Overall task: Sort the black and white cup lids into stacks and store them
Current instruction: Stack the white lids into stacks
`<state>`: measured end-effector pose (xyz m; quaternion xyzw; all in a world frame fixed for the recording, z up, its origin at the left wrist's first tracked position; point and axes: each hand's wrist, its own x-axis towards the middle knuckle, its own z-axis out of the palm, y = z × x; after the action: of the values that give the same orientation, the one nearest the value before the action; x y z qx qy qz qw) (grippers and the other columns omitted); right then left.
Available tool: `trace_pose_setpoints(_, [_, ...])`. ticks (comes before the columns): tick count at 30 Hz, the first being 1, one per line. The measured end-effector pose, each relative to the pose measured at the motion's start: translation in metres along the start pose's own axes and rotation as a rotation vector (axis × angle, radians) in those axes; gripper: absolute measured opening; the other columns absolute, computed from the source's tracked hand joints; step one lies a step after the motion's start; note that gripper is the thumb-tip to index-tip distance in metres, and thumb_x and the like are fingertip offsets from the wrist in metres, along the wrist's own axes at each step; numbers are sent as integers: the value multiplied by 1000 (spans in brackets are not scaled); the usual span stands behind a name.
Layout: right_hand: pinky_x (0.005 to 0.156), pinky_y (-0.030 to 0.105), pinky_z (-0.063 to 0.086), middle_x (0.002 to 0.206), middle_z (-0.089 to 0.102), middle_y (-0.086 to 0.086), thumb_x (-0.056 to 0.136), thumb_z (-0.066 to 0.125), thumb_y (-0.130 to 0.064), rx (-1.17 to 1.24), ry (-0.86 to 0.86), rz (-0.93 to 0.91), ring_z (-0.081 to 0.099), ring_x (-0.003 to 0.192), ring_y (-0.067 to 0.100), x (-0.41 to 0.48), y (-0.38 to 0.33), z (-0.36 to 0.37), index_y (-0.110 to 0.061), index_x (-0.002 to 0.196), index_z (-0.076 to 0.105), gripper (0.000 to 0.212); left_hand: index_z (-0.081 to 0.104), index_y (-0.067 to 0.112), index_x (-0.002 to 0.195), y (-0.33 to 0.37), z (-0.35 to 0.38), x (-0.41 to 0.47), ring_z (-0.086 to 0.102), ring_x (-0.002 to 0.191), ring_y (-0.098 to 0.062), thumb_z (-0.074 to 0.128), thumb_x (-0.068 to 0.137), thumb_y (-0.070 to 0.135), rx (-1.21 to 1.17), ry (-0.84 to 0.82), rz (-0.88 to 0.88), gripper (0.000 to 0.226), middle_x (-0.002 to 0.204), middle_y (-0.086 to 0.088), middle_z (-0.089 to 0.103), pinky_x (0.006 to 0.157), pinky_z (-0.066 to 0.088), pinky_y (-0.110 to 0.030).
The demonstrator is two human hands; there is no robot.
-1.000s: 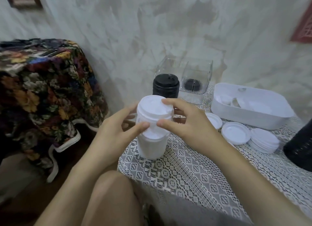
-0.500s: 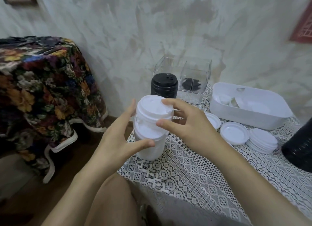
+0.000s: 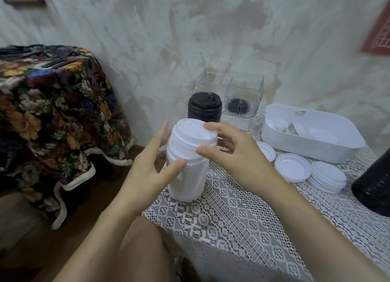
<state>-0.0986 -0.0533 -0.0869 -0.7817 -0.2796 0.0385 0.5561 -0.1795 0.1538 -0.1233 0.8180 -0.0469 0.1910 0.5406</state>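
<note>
One tall white stack stands at the table corner. Its top is pinched by the right hand; its side is touched by the thumb of the left hand, whose fingers are straight. One black stack stands behind, and two loose lids and one low pile are seen to the right.

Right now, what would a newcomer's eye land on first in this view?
The tall white stack of lids at the near corner of the lace-covered table, with the right hand pinching its top and the left hand touching its side. Behind it stands a black stack of lids, and to the right loose white lids lie in front of a white bin.
</note>
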Motion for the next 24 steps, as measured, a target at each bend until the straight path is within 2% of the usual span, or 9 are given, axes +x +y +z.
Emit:
trace_pose_setpoints(2, [105, 38, 54, 125, 69, -20, 69, 80, -57, -8, 3, -10, 65, 116, -2, 0, 0, -1, -40, 132, 64, 67, 21, 50, 157, -1, 3, 1, 45, 133, 17, 74, 76, 64, -1, -5, -10, 98, 144, 45, 45, 108, 38, -22])
trace_pose_setpoints(5, [103, 38, 55, 127, 67, -21, 66, 78, -60, -18, -7, -25, 63, 118, -4, 0, 0, -3, -45, 129, 64, 66, 23, 60, 152, -4, 4, 2, 47, 131, 17, 76, 69, 72, 23, 21, -33, 99, 139, 47, 47, 109, 41, -26])
trace_pose_setpoints(8, [104, 38, 54, 128, 66, -24, 68, 77, -63, -89, -62, -37, 61, 119, -7, -2, 0, -4, -49, 131, 61, 67, 37, 53, 152, -5, 4, 1, 54, 131, 5, 76, 74, 68, 40, 4, -18, 88, 142, 32, 56, 112, 46, -39])
trace_pose_setpoints(11, [107, 37, 52, 132, 64, -26, 69, 73, -67, -155, -86, -51, 58, 123, -9, -3, 0, -2, -47, 136, 58, 72, 48, 51, 146, -4, 3, 2, 58, 129, 0, 73, 80, 63, 49, -8, 27, 71, 139, 26, 61, 109, 49, -42])
trace_pose_setpoints(15, [108, 38, 50, 134, 63, -24, 70, 71, -68, -178, -95, -53, 57, 125, -6, -2, 1, -1, -47, 137, 57, 72, 55, 48, 141, -10, 0, 4, 58, 129, -4, 75, 75, 70, 30, 18, 17, 73, 139, 22, 62, 110, 48, -47])
trace_pose_setpoints(20, [108, 39, 49, 138, 60, -22, 73, 67, -69, -225, -132, -56, 55, 129, -2, -1, 1, 0, -46, 141, 54, 73, 60, 50, 132, -13, 0, 3, 62, 123, -1, 80, 68, 67, 6, 36, -15, 70, 131, 23, 66, 109, 49, -43])
trace_pose_setpoints(24, [111, 41, 47, 145, 56, -21, 75, 63, -71, -281, -126, -60, 52, 133, 3, -1, 2, 2, -47, 144, 50, 74, 61, 46, 134, -12, 1, 2, 61, 122, 2, 76, 64, 80, 28, 53, -19, 79, 130, 24, 67, 104, 49, -33])
